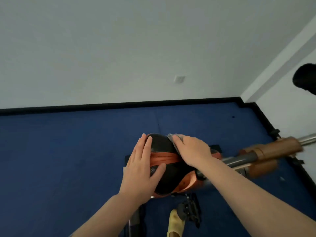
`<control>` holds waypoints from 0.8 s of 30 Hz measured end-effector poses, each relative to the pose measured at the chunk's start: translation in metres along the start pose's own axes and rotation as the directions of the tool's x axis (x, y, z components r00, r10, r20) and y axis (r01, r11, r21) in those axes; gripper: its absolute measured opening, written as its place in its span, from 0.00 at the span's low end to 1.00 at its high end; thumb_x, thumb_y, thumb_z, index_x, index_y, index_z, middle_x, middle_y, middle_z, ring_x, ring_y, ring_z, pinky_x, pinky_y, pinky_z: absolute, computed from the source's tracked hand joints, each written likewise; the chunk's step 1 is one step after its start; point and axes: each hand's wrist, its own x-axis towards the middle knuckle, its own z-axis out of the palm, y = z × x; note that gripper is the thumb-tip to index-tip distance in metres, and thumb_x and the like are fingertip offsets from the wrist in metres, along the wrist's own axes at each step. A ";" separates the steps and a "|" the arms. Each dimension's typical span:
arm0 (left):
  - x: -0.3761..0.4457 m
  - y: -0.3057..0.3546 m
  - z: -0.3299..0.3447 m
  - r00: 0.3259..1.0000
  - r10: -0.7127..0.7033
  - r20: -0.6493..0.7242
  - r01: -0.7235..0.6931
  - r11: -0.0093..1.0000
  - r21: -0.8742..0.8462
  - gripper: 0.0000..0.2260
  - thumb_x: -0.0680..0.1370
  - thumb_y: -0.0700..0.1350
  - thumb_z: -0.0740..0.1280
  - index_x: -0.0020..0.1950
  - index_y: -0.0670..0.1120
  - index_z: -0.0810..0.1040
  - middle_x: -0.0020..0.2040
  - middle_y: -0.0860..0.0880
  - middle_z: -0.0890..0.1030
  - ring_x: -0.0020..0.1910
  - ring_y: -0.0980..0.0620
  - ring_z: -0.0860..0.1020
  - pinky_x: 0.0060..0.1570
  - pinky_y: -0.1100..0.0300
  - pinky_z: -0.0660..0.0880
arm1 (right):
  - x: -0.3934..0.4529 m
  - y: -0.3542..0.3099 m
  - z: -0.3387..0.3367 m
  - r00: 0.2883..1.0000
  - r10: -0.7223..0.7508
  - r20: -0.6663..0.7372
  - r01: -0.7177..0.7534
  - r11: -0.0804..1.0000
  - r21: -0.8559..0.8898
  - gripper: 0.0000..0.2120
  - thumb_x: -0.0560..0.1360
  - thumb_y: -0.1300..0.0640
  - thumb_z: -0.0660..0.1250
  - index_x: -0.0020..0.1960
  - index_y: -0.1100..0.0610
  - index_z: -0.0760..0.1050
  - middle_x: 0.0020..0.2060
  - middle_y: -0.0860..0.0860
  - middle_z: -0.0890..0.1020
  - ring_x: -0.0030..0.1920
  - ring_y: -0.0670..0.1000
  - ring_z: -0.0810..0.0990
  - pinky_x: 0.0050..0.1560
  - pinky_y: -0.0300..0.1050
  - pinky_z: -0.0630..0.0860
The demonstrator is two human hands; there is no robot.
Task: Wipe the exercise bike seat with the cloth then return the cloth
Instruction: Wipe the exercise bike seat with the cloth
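Observation:
The exercise bike seat (168, 170) is black with an orange band and sits at the centre bottom. My left hand (142, 165) lies flat on its left side, fingers spread, holding nothing. My right hand (192, 152) presses down on the seat's far right part, on top of a grey cloth (171, 138). Only an edge of the cloth shows past my fingertips; the rest is hidden under the hand.
The bike's orange and grey frame (266, 155) runs off to the right toward the wall. A black pedal (189, 211) and my yellow shoe (176, 224) are below the seat. Blue carpet (68, 151) spreads to the left. A dark handlebar end (305, 81) hangs at the right.

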 end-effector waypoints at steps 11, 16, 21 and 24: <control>0.022 0.026 0.013 0.993 0.043 -0.111 -0.037 0.998 0.059 0.21 0.80 0.51 0.53 0.73 0.50 0.64 0.73 0.55 0.63 0.74 0.58 0.57 0.75 0.57 0.49 | -0.022 0.045 0.016 0.945 -0.109 -0.307 0.119 0.993 0.012 0.20 0.78 0.40 0.48 0.45 0.49 0.75 0.38 0.44 0.76 0.45 0.51 0.78 0.50 0.49 0.68; 0.056 0.048 0.023 0.990 0.143 0.021 -0.143 0.953 0.267 0.25 0.78 0.54 0.45 0.72 0.50 0.64 0.72 0.54 0.67 0.72 0.57 0.62 0.74 0.61 0.48 | -0.003 0.043 0.014 0.960 0.015 -0.279 -0.048 0.992 -0.113 0.25 0.78 0.41 0.44 0.42 0.49 0.77 0.40 0.49 0.82 0.45 0.56 0.79 0.43 0.51 0.65; 0.059 0.048 0.028 0.991 0.129 0.015 -0.125 0.909 0.397 0.23 0.78 0.54 0.45 0.63 0.50 0.74 0.62 0.54 0.78 0.62 0.54 0.74 0.71 0.57 0.56 | -0.026 0.034 0.027 0.910 -0.097 -0.402 0.120 0.992 0.031 0.18 0.81 0.45 0.50 0.50 0.49 0.77 0.43 0.45 0.81 0.45 0.49 0.77 0.54 0.48 0.68; 0.061 0.047 0.027 0.993 0.117 0.005 -0.110 0.917 0.384 0.21 0.79 0.54 0.47 0.59 0.50 0.76 0.58 0.55 0.80 0.61 0.55 0.75 0.71 0.58 0.56 | -0.030 0.065 0.030 0.880 -0.155 -0.449 0.222 0.970 0.100 0.15 0.80 0.46 0.54 0.54 0.51 0.77 0.46 0.45 0.80 0.49 0.49 0.76 0.58 0.47 0.69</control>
